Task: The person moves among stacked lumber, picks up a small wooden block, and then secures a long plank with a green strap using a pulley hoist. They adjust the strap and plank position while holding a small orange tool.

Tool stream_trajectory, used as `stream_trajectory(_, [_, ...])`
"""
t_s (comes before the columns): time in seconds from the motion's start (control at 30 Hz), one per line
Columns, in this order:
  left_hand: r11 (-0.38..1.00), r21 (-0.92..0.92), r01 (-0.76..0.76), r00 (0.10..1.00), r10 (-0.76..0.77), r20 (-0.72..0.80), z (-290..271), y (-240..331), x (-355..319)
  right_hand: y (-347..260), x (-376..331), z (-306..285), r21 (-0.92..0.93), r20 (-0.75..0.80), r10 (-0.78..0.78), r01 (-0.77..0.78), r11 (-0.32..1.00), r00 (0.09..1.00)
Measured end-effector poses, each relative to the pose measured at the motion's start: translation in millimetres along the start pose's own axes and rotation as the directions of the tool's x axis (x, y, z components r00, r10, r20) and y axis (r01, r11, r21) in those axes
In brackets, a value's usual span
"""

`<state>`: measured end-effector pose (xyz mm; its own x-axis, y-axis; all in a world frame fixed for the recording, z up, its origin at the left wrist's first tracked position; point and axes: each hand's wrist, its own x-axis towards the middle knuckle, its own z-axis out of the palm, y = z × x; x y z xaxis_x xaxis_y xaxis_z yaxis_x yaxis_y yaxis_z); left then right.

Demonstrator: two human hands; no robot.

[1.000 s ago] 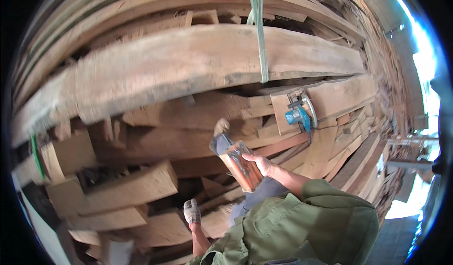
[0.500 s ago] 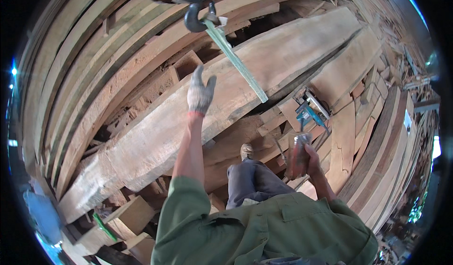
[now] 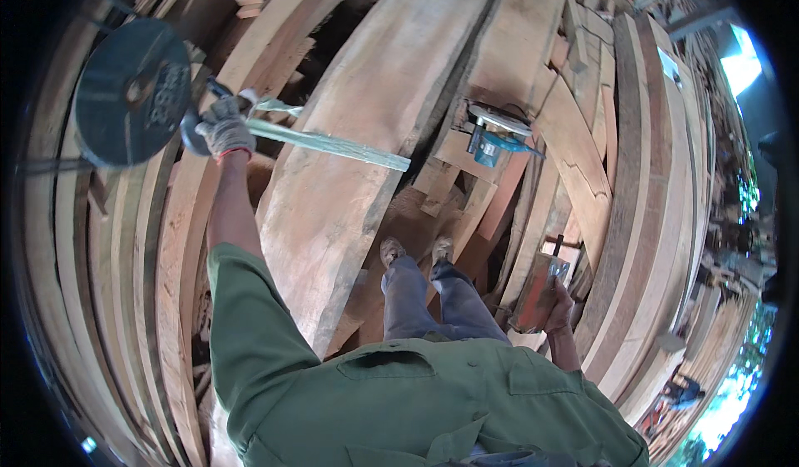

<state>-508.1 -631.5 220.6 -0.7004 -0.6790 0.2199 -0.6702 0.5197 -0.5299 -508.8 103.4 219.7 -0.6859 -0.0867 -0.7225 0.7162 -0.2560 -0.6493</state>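
My left hand (image 3: 226,130), in a pale knit glove with a red cuff, is closed around the dark crane hook (image 3: 195,132) at the upper left. A large, dark round hook block (image 3: 133,92) is beside it. From the hook a pale green lifting sling (image 3: 333,146) stretches right across a broad wooden slab (image 3: 345,92); its upper end is partly hidden by the glove. Low on the right, my bare right hand (image 3: 560,307) grips a worn reddish-brown control box (image 3: 535,294), whose face I cannot make out.
A blue circular saw (image 3: 498,138) rests on timber right of the slab. Long curved-looking beams (image 3: 154,300) are stacked at the left, and more planks (image 3: 641,176) at the right. My feet (image 3: 416,250) stand among wood pieces. A person (image 3: 684,392) is far off at the lower right.
My left hand, open over the slab before, has moved up and left and closed on the hook. The view has turned, so hook and block appear farther left. The right hand still holds the box.
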Motion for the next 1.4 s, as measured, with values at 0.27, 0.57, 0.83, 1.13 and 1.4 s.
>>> stream_trajectory(0.27, [0.980,-0.197,0.001,0.976,0.042,0.216,27,7,36,34,-17,-7,0.051,-0.140,-0.006,0.013,0.999,0.990])
stream_trajectory(0.57, [0.949,-0.316,0.004,0.986,0.048,0.157,28,6,28,33,20,-15,0.141,-0.033,0.099,-0.093,0.986,0.995])
stream_trajectory(0.83, [0.938,-0.341,-0.062,0.997,0.071,0.015,-2,29,9,-3,61,1,-0.001,0.079,0.187,-0.188,0.982,0.979])
stream_trajectory(1.13, [0.924,-0.358,-0.137,0.989,0.110,-0.094,-10,50,-8,-18,75,43,-0.045,0.246,0.188,-0.183,0.982,0.951])
stream_trajectory(1.4, [0.891,-0.442,-0.101,0.995,0.102,-0.021,5,63,-10,-20,68,32,-0.115,0.235,0.211,-0.188,0.975,0.949])
